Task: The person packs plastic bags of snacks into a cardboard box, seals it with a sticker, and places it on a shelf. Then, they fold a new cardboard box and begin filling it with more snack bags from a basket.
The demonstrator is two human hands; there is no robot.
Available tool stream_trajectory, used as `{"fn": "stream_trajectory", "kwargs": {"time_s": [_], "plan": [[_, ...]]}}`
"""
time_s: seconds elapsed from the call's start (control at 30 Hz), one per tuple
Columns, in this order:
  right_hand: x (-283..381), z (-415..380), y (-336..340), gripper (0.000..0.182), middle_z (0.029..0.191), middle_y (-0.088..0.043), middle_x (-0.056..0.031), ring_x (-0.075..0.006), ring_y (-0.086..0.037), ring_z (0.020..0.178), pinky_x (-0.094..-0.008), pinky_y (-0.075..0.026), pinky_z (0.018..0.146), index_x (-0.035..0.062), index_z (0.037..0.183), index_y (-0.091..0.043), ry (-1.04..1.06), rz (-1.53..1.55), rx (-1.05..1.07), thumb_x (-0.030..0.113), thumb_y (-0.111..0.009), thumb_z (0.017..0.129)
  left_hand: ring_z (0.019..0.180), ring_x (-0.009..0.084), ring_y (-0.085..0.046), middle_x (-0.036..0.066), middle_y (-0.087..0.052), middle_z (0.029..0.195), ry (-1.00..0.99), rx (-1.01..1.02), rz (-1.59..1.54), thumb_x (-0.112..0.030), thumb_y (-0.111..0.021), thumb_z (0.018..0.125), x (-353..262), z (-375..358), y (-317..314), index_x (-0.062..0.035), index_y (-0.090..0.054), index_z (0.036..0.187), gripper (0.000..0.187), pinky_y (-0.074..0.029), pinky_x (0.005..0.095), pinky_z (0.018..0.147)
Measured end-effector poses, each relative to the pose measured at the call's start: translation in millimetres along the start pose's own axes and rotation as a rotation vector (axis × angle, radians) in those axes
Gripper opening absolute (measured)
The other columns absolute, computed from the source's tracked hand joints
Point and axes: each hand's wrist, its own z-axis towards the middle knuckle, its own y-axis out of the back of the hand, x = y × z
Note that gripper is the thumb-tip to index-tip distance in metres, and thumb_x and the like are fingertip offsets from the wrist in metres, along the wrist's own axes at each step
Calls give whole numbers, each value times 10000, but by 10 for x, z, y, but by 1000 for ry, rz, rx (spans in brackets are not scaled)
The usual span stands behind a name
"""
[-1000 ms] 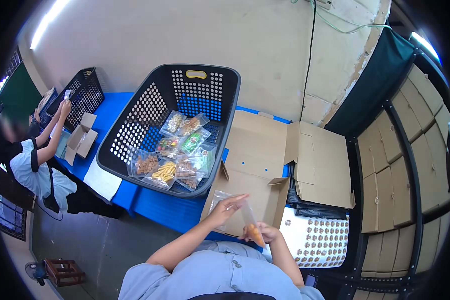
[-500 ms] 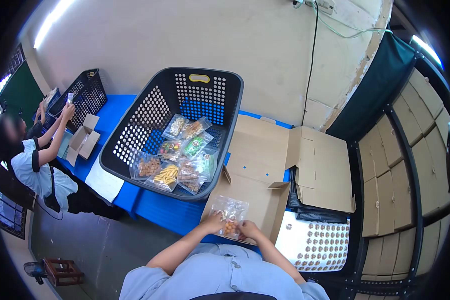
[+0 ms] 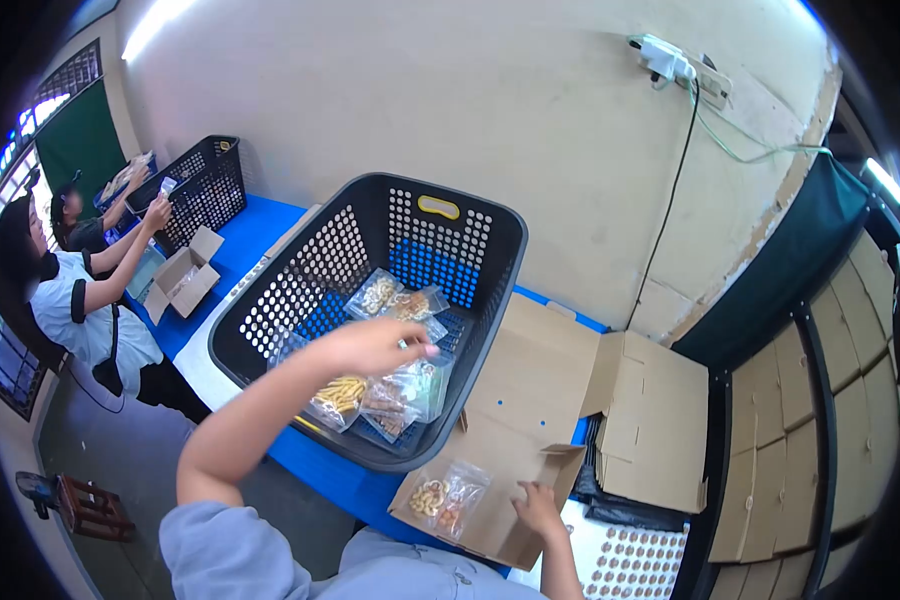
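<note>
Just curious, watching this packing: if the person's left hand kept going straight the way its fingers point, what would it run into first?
Most likely the clear snack bags lying in the black perforated basket. The left hand hovers open over them, fingers pointing toward the basket's far wall. Depth is hard to judge, so it might pass just above the bags and meet that wall instead.

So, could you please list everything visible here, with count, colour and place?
laundry basket: one, black, on the blue table
snack bags: several, clear, inside that basket
snack bag: one, clear, on the flattened carton
flattened carton: one, brown, right of the basket
second basket: one, black, far left
small box: one, brown, on the table by the co-workers
co-workers: two, far left
stacked cartons: many, brown, on the right
left hand: over the basket's bags
right hand: on the carton
</note>
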Motion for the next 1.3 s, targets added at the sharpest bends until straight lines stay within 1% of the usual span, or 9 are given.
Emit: {"fn": "stream_trajectory", "kwargs": {"time_s": [0.27, 0.33, 0.53, 0.73, 0.8, 0.93, 1.1, 1.23, 1.3], "plan": [[197, -115, 99, 360, 1273, -490, -236, -399, -435, 1215, -435, -352, 1041, 77, 1200, -586, 87, 220, -51, 217, -607, 869, 1166, 371, -530, 199, -545, 1284, 461, 299, 467, -257, -583, 841, 1900, 1333, -506, -179, -347, 1441, 650, -391, 458, 1011], [189, -172, 113, 354, 1273, -490, -235, -396, -432, 1217, -432, -350, 1041, 79, 1195, -589, 77, 225, -71, 219, -609, 871, 1236, 424, -431, 133, -226, 1513, 479, 361, 837, -191, -534, 857, 2143, 1532, -733, -297, -470, 1366, 524, -350, 577, 1024], [-202, -369, -4, 507, 1317, -470, -182, -343, -464, 1201, -459, -350, 1038, 114, 1298, -531, 55, 159, -84, 195, -681, 820, 1213, 284, -521, 104, -550, 1312, 524, 64, 795, -155, -588, 801, 2719, 2051, -1041, -163, -450, 1383, 598, -277, 576, 1059], [101, -327, 436, 345, 1240, -498, -240, -406, -443, 1188, -436, -360, 1021, 63, 1178, -585, 39, 203, -189, 184, -619, 857, 933, 234, -651, 65, -688, 918, 158, -369, 717, -117, -591, 773, 1791, 1789, -89, -130, -698, 893, 162, -428, 403, 972], [289, -250, 600, 337, 1226, -505, -228, -395, -452, 1176, -431, -358, 1018, 56, 1167, -584, 60, 226, -213, 158, -625, 848, 890, 216, -646, 56, -671, 882, -334, -524, 768, -120, -583, 763, 1277, 1408, 131, -117, -668, 890, 152, -469, 366, 903], [499, -93, 759, 279, 1204, -550, -177, -349, -481, 1176, -409, -366, 1015, 39, 1127, -592, 177, 277, -366, 102, -603, 855, 839, 205, -631, 25, -636, 882, -614, -788, 959, -108, -591, 772, 324, 475, 286, -113, -628, 978, 209, -483, 364, 882], [795, -123, 880, 260, 1189, -560, -169, -336, -494, 1157, -400, -368, 1013, 41, 1118, -600, 165, 308, -382, 104, -586, 867, 785, 234, -613, 27, -590, 857, -285, -407, 687, -50, -597, 751, 119, -301, 210, -104, -642, 972, 232, -499, 352, 710], [795, -250, 800, 268, 1208, -546, -171, -340, -471, 1182, -400, -359, 1021, 54, 1129, -602, 150, 288, -322, 129, -594, 871, 961, 300, -610, 84, -629, 1016, -205, 13, 613, -204, -709, 722, 728, -412, -138, -163, -645, 1127, 412, -495, 405, 825], [725, -312, 737, 273, 1217, -539, -173, -343, -462, 1190, -400, -356, 1023, 58, 1133, -601, 140, 272, -287, 138, -598, 872, 1162, 315, -541, 121, -575, 1252, 278, 733, 559, -389, -757, 683, 1135, -211, -360, -231, -592, 1259, 619, -405, 444, 994]]}}
